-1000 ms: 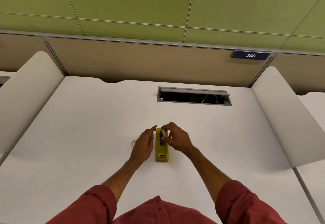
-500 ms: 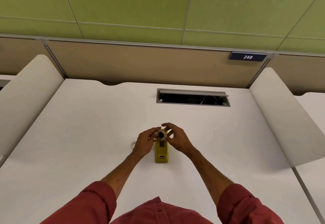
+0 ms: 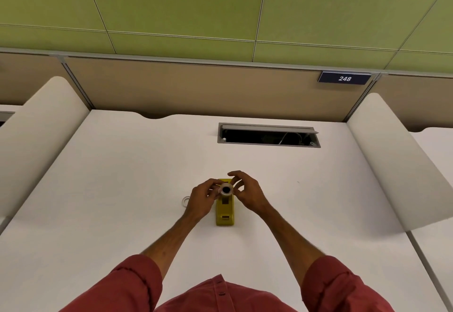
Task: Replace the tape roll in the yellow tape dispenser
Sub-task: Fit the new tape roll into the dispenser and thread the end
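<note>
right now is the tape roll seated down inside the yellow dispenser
No, the tape roll is held up between the left hand and right hand, above the yellow dispenser on the desk.

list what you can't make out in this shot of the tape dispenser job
Head view only:
- Yellow tape dispenser: its far end is hidden behind the roll and both hands.
- Roll: too small to tell whether tape remains on it or which fingers hold it.
- White ring on the desk: partly covered by the left hand.
- Right hand: contact with the roll unclear.
- Desk opening: its inside is dark.
</note>
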Tool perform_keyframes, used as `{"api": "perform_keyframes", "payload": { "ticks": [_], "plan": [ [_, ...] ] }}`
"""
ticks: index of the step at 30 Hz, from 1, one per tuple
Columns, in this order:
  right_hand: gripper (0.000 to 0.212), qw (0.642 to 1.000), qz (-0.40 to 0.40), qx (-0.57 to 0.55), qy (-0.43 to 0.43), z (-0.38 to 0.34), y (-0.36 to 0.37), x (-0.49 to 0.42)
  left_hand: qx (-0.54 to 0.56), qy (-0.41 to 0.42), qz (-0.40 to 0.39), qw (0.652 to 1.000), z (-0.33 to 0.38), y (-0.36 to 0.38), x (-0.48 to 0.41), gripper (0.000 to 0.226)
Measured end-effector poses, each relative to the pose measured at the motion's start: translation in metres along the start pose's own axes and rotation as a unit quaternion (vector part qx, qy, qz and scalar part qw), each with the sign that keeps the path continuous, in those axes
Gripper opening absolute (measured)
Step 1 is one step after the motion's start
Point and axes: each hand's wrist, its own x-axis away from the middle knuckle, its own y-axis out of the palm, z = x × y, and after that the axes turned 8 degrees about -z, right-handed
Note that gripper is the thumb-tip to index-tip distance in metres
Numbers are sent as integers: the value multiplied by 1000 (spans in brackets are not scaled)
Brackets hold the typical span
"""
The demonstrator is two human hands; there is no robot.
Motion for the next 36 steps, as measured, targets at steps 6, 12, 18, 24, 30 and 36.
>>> {"api": "perform_keyframes", "payload": {
  "ticks": [6,12,18,24,30,36],
  "plan": [
    [42,1000,-2,-17,2,2,4,1,-25,-2,-10,1000,-3,4,0,26],
    [29,998,26,-56,14,2,8,-1,-36,2,0,999,-3,4,-1,23],
    [32,996,32,-84,29,1,10,-2,-35,11,-10,999,-5,8,1,28],
    [37,992,39,-98,75,-1,12,2,-33,25,22,999,-3,13,2,27],
    [48,990,29,-94,101,-5,18,0,-41,25,36,998,-1,15,2,27],
    [37,992,21,-92,89,-7,17,-3,-39,29,25,998,-4,16,4,26]
  ]
}}
